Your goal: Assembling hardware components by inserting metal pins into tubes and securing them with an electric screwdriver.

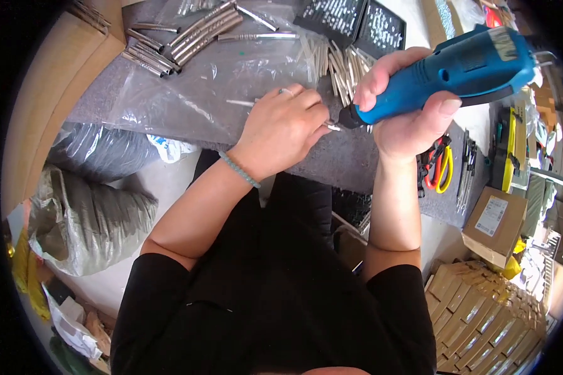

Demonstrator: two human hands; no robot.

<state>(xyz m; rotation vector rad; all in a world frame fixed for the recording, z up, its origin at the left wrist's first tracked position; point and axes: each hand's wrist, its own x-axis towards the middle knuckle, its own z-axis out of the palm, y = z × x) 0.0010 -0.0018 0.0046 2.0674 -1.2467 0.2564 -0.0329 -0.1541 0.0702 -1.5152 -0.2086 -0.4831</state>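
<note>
My left hand (280, 130), with a ring and a grey-green bracelet at its wrist, is closed around a thin metal rod (238, 102). One end of the rod sticks out to the left, and a short tip (334, 127) shows on the right. My right hand (401, 134) grips a blue handheld power tool (447, 74). Its black nose (350, 117) points at the rod's tip, close beside my left fingers; whether they touch, I cannot tell. Behind the tool's nose lie several slim pale metal rods (341, 74) on the table (347, 159).
Clear plastic sheeting (169, 103) covers the table's left part, with several ridged metal tubes (206, 34) on it. Black trays of small parts (338, 15) sit at the back. Yellow-handled pliers (445, 169) lie at the right. Cardboard boxes (494, 228) and a sack (97, 219) flank me.
</note>
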